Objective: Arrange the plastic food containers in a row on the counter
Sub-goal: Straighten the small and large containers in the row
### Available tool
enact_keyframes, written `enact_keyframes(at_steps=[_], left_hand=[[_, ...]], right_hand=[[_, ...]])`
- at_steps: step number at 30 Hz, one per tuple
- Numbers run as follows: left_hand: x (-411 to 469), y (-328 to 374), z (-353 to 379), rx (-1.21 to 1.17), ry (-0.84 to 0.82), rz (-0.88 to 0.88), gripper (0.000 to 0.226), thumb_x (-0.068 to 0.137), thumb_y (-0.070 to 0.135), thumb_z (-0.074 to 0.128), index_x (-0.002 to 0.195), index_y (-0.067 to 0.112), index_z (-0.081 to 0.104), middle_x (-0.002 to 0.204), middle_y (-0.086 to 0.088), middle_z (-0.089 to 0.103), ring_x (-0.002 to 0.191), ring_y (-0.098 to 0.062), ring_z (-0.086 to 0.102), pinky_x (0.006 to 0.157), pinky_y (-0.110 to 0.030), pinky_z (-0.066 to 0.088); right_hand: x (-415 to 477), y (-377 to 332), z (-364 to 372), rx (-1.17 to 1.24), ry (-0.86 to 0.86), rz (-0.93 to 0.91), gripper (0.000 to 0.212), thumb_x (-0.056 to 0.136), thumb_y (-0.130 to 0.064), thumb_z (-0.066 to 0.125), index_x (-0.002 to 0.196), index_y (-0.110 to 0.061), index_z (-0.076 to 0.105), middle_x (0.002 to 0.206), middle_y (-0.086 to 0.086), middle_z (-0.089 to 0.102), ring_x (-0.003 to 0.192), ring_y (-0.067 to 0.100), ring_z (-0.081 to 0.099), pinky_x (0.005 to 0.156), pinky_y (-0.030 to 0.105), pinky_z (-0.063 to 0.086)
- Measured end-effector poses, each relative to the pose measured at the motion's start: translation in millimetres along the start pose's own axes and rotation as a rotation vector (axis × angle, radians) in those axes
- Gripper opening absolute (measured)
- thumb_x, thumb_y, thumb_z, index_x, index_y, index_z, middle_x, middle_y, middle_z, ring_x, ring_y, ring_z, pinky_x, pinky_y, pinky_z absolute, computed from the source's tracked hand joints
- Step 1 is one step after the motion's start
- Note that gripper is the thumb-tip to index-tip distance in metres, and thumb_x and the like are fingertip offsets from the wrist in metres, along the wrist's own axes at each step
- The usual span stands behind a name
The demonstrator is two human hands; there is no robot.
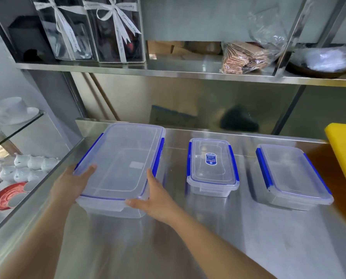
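Note:
Three clear plastic containers with blue clips stand side by side on the steel counter (218, 228). The large container (123, 164) is at the left. My left hand (73, 182) grips its near left corner, thumb on the lid. My right hand (154, 198) holds its near right corner, fingers against the side wall. A small container (212, 168) with a blue label on its lid stands in the middle. A medium container (291, 174) sits at the right, slightly turned.
A yellow cutting board (343, 146) leans at the right edge, close to the medium container. A steel shelf (168, 69) above holds ribboned gift boxes (91, 29) and bagged items (248, 55). Left of the counter, a glass case holds white cups (27, 166).

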State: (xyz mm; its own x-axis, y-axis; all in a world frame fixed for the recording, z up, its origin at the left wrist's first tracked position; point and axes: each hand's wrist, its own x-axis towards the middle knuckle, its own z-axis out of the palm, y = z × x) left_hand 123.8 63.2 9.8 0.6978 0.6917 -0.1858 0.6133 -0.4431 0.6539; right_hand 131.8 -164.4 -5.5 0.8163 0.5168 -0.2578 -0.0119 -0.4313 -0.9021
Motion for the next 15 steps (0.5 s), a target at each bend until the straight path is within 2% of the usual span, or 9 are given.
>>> enact_keyframes(at_steps=[2, 5, 8, 10, 15], left_hand=[[1, -3, 3, 0.035, 0.009, 0.018, 0.081, 0.065, 0.077, 0.048, 0.129, 0.028, 0.046, 0.127, -0.011, 0.058, 0.104, -0.038, 0.059, 0.086, -0.055, 0.053], [3, -4, 8, 0.104, 0.016, 0.057, 0.083, 0.064, 0.081, 0.039, 0.127, 0.028, 0.046, 0.119, -0.013, 0.063, 0.097, -0.04, 0.062, 0.087, -0.054, 0.052], [4, -5, 10, 0.146, 0.021, 0.062, 0.084, 0.066, 0.081, 0.036, 0.13, 0.027, 0.044, 0.122, -0.014, 0.062, 0.096, -0.041, 0.063, 0.089, -0.053, 0.051], [5, -5, 10, 0.162, 0.025, 0.058, 0.086, 0.068, 0.081, 0.035, 0.134, 0.026, 0.041, 0.128, -0.013, 0.06, 0.101, -0.041, 0.062, 0.093, -0.052, 0.049], [5, -6, 13, 0.167, 0.021, 0.079, 0.074, 0.083, 0.068, 0.039, 0.139, 0.02, 0.037, 0.14, -0.016, 0.05, 0.125, -0.04, 0.048, 0.104, -0.05, 0.036]], right_hand=[[-2, 3, 0, -0.01, 0.03, -0.001, 0.111, 0.07, -0.048, 0.072, 0.147, -0.032, -0.007, 0.16, -0.005, 0.004, 0.145, 0.011, 0.009, 0.118, 0.037, 0.019], [-5, 5, -4, 0.003, 0.047, 0.007, 0.113, 0.068, -0.049, 0.074, 0.147, -0.034, -0.006, 0.159, -0.009, 0.008, 0.144, 0.011, 0.016, 0.117, 0.037, 0.022], [-7, 6, -6, -0.017, 0.045, -0.009, 0.111, 0.07, -0.047, 0.073, 0.147, -0.032, -0.006, 0.159, -0.008, 0.008, 0.144, 0.013, 0.016, 0.117, 0.037, 0.022], [-8, 4, -8, -0.026, 0.046, -0.009, 0.11, 0.071, -0.046, 0.073, 0.147, -0.03, -0.005, 0.159, -0.008, 0.009, 0.144, 0.013, 0.016, 0.116, 0.036, 0.022], [-13, -2, -13, -0.138, 0.002, 0.018, 0.106, 0.074, -0.051, 0.068, 0.147, -0.029, -0.006, 0.158, -0.004, 0.009, 0.144, 0.018, 0.018, 0.112, 0.037, 0.025]])
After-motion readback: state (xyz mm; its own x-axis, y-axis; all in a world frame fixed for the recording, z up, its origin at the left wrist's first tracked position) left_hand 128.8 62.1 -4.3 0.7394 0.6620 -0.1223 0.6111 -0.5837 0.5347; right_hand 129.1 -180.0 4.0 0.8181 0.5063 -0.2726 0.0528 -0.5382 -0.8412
